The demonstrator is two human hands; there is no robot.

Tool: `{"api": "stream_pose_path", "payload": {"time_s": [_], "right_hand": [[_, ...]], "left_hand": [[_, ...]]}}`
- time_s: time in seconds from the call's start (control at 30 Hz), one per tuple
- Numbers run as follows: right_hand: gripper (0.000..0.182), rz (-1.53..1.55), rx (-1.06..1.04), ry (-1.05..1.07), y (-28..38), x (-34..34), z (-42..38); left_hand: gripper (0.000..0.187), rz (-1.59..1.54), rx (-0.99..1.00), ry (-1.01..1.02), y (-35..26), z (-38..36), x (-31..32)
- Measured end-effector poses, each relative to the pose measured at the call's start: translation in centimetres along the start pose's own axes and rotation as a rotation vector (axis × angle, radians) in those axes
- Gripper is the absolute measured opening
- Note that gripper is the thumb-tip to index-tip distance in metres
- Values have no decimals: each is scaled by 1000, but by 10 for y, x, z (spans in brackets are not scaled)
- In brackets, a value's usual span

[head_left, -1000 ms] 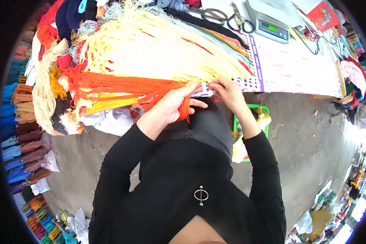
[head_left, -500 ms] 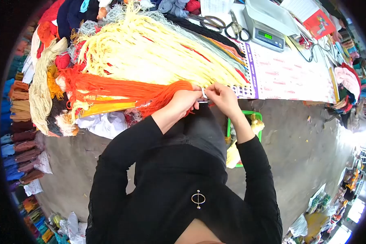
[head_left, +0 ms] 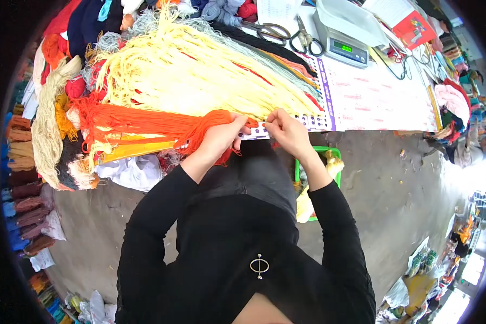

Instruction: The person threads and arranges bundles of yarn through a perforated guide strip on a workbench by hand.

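My left hand point(head_left: 221, 137) is closed on the end of a long bundle of orange yarn point(head_left: 146, 121), which trails left across the table. Just right of it, my right hand point(head_left: 287, 131) has thumb and fingertips pinched together over a white strip with holes point(head_left: 256, 131) at the table's front edge; what it pinches is too small to make out. Behind both hands, pale yellow yarn point(head_left: 183, 75) fans out to the left from the punched card edge.
A digital scale point(head_left: 346, 48) stands at the back right, beside black-handled scissors point(head_left: 306, 40). A printed white sheet point(head_left: 383, 100) covers the right of the table. Below the edge, a green basket point(head_left: 337, 175) sits on the floor. Yarn heaps point(head_left: 54, 113) lie far left.
The white piece that was between my hands no longer shows there. My left hand and the orange bundle have shifted slightly left, leaving a wider gap to my right hand.
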State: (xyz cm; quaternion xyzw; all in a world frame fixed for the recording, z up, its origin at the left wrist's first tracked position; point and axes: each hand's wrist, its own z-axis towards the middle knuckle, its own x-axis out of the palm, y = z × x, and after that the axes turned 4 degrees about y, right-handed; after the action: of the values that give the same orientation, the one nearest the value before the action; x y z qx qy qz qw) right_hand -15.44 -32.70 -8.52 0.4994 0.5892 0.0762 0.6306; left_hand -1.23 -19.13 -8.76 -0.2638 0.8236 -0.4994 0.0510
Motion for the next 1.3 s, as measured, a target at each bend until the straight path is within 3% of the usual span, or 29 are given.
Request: {"api": "stream_pose_path", "payload": {"time_s": [0.17, 0.2, 0.27, 0.37, 0.4, 0.47, 0.53, 0.57, 0.6, 0.63, 0.67, 0.7, 0.73, 0.77, 0.8, 0.83, 0.9, 0.93, 1.0, 1.07, 1.1, 1.17, 1.23, 1.3], "right_hand": [[21, -62, 11, -15, 8, 0, -4], [20, -97, -8, -49, 5, 4, -3], [21, -116, -15, -62, 6, 5, -4], [20, -137, -47, -121, -1, 11, -7], [19, -59, -38, -114, -2, 11, -9], [14, 212, -82, -54, -13, 11, -6], [14, 714, -145, 78, -30, 12, -1], [11, 705, -185, 79, -23, 6, -4], [11, 722, -156, 86, -19, 7, -6], [11, 740, -128, 90, -16, 9, -6], [19, 504, -127, 72, -30, 15, -1], [24, 160, -110, 11, -14, 10, -7], [29, -179, -90, -41, 6, 4, -14], [37, -198, -50, -38, 12, 6, -14], [36, -212, -38, -37, 14, 7, -12], [35, -229, -27, -35, 14, 8, -11], [35, -232, -31, -38, 12, 9, -11], [34, -211, -27, -29, 12, 9, -11], [34, -194, -31, -28, 13, 8, -11], [34, -170, -54, -48, 11, 10, -12], [31, -149, -85, -69, 9, 10, -14], [29, -79, -82, -120, 9, 15, -19], [23, -3, -103, -285, 8, 28, -26], [18, -69, -245, -379, 33, 36, -45]], "left_hand": [[19, 168, 88, -17, 10, 8, 0], [17, 90, 80, 26, 3, 3, -1], [16, -381, -96, 264, -18, -9, -28], [19, -578, 187, 395, -66, -51, -56], [22, -644, 173, 227, -78, -60, -45], [26, -389, 158, 395, -63, -39, -30], [20, 59, -179, 362, -17, -2, -4], [23, 131, -18, 325, -21, -16, 21], [31, 207, -18, 369, -16, -16, 29], [32, 237, 22, 237, -12, -18, 28], [33, 269, 53, 107, -9, -22, 22], [33, 448, -84, -168, 21, 2, -7], [30, 230, 76, -177, -3, -20, -20], [22, -152, 10, -219, -20, -35, -45], [13, -351, 119, 79, -26, -43, -87], [11, -490, 113, -44, -42, -59, -107], [17, -620, 220, 29, -43, -73, -187], [22, -629, 294, -89, -50, -83, -214], [33, -444, 475, -509, -59, -92, -236], [43, 153, 457, -1004, -29, -81, -286], [49, 92, 469, -1048, -28, -82, -274], [49, -42, 371, -766, -35, -107, -204], [45, 110, 449, -583, -19, -110, -132], [41, -120, 258, -332, 1, -107, -83]]}}
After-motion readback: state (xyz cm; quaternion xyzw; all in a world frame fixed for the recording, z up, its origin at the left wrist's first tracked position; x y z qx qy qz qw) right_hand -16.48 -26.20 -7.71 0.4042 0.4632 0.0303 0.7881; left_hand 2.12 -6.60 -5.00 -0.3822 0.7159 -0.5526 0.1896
